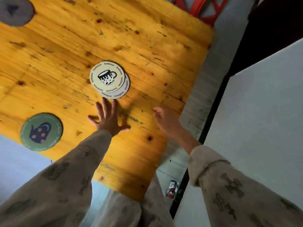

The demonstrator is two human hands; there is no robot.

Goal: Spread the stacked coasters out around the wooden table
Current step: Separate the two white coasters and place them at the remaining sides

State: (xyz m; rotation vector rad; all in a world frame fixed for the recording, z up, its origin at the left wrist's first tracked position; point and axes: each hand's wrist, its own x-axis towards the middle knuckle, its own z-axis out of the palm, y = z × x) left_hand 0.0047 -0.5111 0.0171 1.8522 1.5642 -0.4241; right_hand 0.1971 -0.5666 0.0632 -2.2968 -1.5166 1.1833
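A small stack of round cream coasters (107,77) with a black mug drawing lies near the middle of the yellow wooden table (147,46); a lower one (122,92) peeks out to the right. My left hand (108,118) hovers just below the stack, fingers spread, holding nothing. My right hand (165,118) is open near the table's right edge. A green coaster (41,132) with a blue teapot lies alone at the near left edge. A grey coaster (15,11) sits blurred at the far left corner.
The table's right edge borders a pale concrete floor (196,104). A red metal frame (201,9) stands beyond the far corner. A white panel (262,120) with a dark edge rises at right. A small red-and-white packet (172,189) lies on the floor.
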